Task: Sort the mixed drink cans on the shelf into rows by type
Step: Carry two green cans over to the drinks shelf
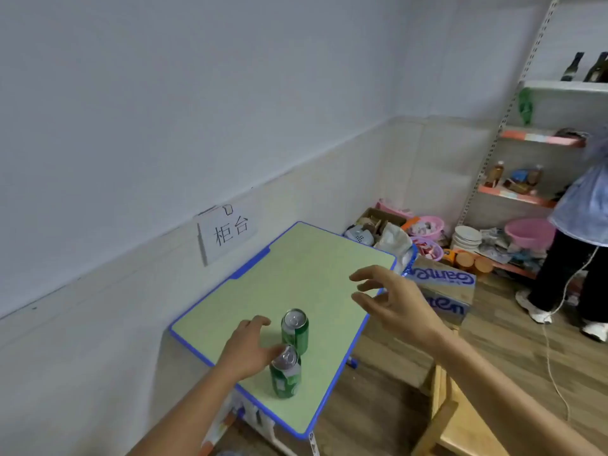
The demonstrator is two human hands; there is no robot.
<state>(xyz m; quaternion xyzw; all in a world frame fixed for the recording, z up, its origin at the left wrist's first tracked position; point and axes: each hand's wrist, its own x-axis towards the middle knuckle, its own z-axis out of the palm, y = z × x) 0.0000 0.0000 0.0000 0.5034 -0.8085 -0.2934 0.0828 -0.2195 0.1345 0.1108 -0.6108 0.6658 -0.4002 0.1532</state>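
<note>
The near can (285, 376) stands upright just right of your left grip (250, 350). The far can (295, 330) is just beyond it, so close that I cannot tell whether the two touch. Both are green and look alike, so I take them for the start of one row.

Your left grip is loosely curled and wraps nothing. Its thumb lies against or just short of the near can's rim, and I cannot tell which. To line this can up, take it round the body, low down, rather than by the rim. Set it straight so it does not knock the far can over, as both look tall and light on the smooth worktop (296, 264).

Your right grip (391, 304) hovers spread and empty, well to the right of the cans, over the worktop's right edge. It is free to fetch the next can.

Just beyond your right grip a cardboard box (444, 291) sits on the floor by the worktop's corner. Farther off, a shelf rack (539, 136) holds bottles, with a pink basin (528, 232) at its foot. Another person (579, 225) stands at that rack and may block your reach there.

A wooden stool (450, 422) lies below your right forearm, and a white cable (556, 373) trails over the floor past it. Mind both when you step. A paper sign (230, 233) hangs on the wall beyond your left grip.
</note>
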